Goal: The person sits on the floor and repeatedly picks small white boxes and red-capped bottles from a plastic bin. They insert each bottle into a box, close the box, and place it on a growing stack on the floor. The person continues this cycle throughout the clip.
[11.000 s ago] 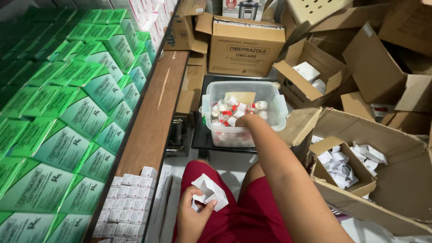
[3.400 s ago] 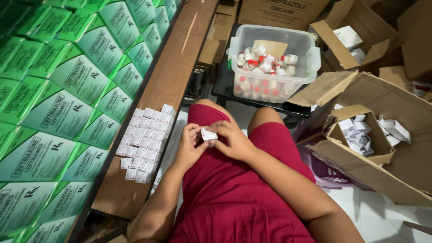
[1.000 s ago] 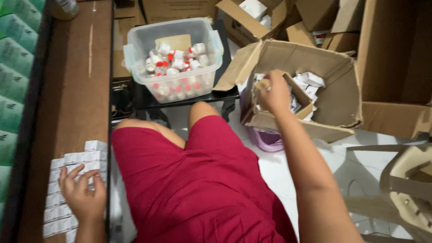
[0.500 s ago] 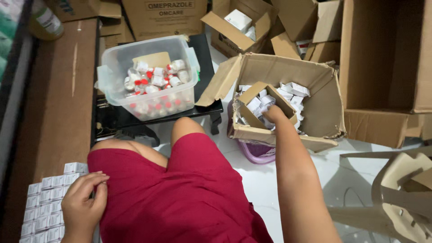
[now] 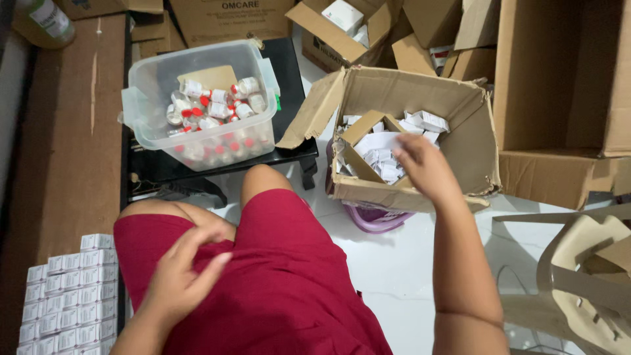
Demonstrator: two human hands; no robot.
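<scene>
While my right hand [image 5: 426, 167] hangs over the open cardboard box [image 5: 476, 141], this is how it all sits:

Right hand: fingers loosely curled and pointing down into the box, right above the pile; I honestly can't tell if there's anything pinched in it, it's a bit blurred.

Left hand: [image 5: 181, 279] resting over my lap on the red shorts [image 5: 289, 276], fingers half open, nothing in it as far as I can see.

Folded white papers: [image 5: 388, 158] heaped loose in the bottom of the box, partly under a bent cardboard divider [image 5: 365, 128].

How they'd handle: I'd say feather-light, thin and floppy, easy to crumple; not slippery, but they cling together, so a pinch on one folded edge with thumb and forefinger seems best.

Which way they point: every which way. Each is a small flat rectangle, but there's no shared long axis in that jumble; a few near the far wall lie roughly across the box.

Nearby: clear plastic tub [image 5: 148, 98] of small vials with red and white caps on a black stand, well left of the box; rows of small white cartons [image 5: 62, 302] by my left knee.
</scene>
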